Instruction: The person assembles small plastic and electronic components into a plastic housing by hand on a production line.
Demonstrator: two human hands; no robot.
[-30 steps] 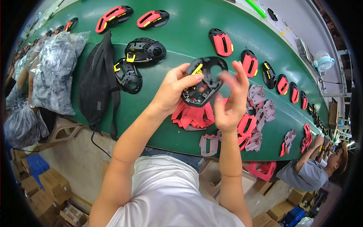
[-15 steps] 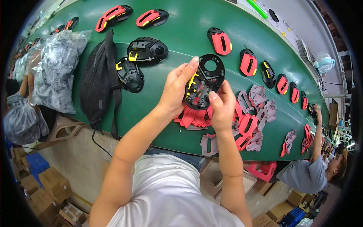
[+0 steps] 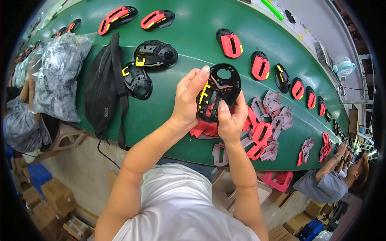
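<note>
Between my two hands, above the green table, is a black plastic mouse shell (image 3: 230, 90) with a round hole at its far end and yellow side pieces on its left edge. Its hollow underside, with ribs and slots, faces up, and some red shows through it. My left hand (image 3: 188, 96) grips the left edge, thumb up near the round hole. On the other side, my right hand (image 3: 234, 116) wraps the right edge and presses its thumb onto the near part. Under the hands lies a pile of red plastic covers (image 3: 206, 129), partly hidden.
Left stand a black mesh bag (image 3: 102, 80), two black shells (image 3: 156, 54), and clear plastic bags (image 3: 60, 76). Red-and-black shells (image 3: 230, 43) line the table's (image 3: 189, 36) far strip. Loose grey and red covers (image 3: 263, 132) lie right. A co-worker (image 3: 321, 184) sits far right.
The held shell has turned and tilted slightly, and my right thumb has shifted left along it. Shells on the far strip sit slightly further left. The co-worker's raised arm has come down.
</note>
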